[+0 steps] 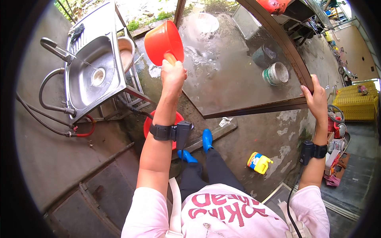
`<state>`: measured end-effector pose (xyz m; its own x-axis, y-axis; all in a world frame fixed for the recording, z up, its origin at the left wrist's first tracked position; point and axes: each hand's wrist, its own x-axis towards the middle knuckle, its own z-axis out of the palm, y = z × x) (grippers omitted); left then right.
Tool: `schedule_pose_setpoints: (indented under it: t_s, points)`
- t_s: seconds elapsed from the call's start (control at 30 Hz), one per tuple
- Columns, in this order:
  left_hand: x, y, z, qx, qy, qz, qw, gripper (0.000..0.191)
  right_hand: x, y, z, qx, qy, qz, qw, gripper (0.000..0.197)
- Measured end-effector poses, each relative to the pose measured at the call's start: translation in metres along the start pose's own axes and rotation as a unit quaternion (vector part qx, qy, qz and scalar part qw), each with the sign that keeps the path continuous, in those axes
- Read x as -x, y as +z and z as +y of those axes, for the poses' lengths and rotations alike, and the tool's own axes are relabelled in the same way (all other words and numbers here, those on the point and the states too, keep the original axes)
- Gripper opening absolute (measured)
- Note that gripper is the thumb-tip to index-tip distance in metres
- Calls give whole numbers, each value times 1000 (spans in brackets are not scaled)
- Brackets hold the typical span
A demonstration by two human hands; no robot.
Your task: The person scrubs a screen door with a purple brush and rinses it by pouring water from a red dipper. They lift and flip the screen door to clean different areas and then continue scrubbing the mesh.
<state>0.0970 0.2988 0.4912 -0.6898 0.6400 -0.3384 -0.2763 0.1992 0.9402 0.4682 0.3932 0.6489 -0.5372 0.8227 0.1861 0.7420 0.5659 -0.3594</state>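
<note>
My left hand (173, 76) grips the handle of a red plastic water dipper (159, 43), raised in front of the glass. The dipper is tilted and its inside is hidden from me. On the right, my right hand (316, 96) is closed around the brown frame (287, 52) of a large window pane, thumb on the near side. Wet streaks mark the glass (220, 92), which stands tilted before me. Through it show a pale round basin (205, 22) and a white-and-green bucket (275, 73).
Water runs from a faucet (50, 44) into a stainless steel sink (89, 80) at left. A red basin (148, 126) sits below my left forearm. On the wet concrete stands a yellow jug (260, 163), near a low concrete ledge (218, 134). Yellow crates (355, 101) stand far right.
</note>
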Motion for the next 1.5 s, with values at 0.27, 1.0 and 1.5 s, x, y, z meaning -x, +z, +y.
schedule_pose_setpoints:
  t_s: [0.27,1.0,1.5]
  points:
    - [6,19,10,-187,126,-19,974,20,-2,-4,6,26,18,7,999,30]
    - [196,-247,-291,-468,-202,159,846,47,15,1,-15,7,4,-24,1000,30]
    - [61,-227,-470,-189,-393,195,878,24,-4,-37,67,55,114,-83,989,48]
